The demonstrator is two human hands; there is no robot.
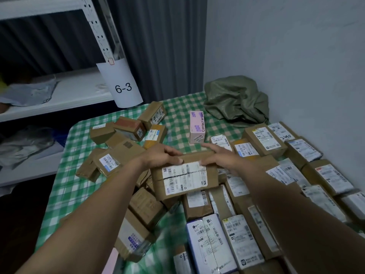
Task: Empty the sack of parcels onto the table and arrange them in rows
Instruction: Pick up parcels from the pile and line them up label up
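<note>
Parcels, brown cardboard with white labels, cover most of the surface (65, 186), which wears a green-and-white checked cloth. One flat brown parcel (184, 176) sits raised at the middle of the view, above the others, label up, gripped at its far edge by both hands. Left hand (161, 155): fingers curled over the far-left corner, thumb on the top face near the label. Right hand (219, 157): fingers closed on the far-right corner, thumb pressed on the label's edge. Both forearms bare, reaching in from the near edge. Right of the held parcel, labelled boxes lie side by side in close rows (296, 165), touching one another, running toward the wall. Left of the held parcel, a loose heap (122, 143) of small brown boxes, tilted and overlapping, no order. Beyond the held parcel, a pink carton marked "Contact lenses" (197, 126) stands alone on the cloth, apart from both groups. Further back from the held parcel and to its right, the green sack (237, 100) lies crumpled and slack in the corner against the wall. Left of the heap, a white metal shelf unit (65, 95) with a paper tag reading "6-3" (122, 86) hanging from its upright.
</note>
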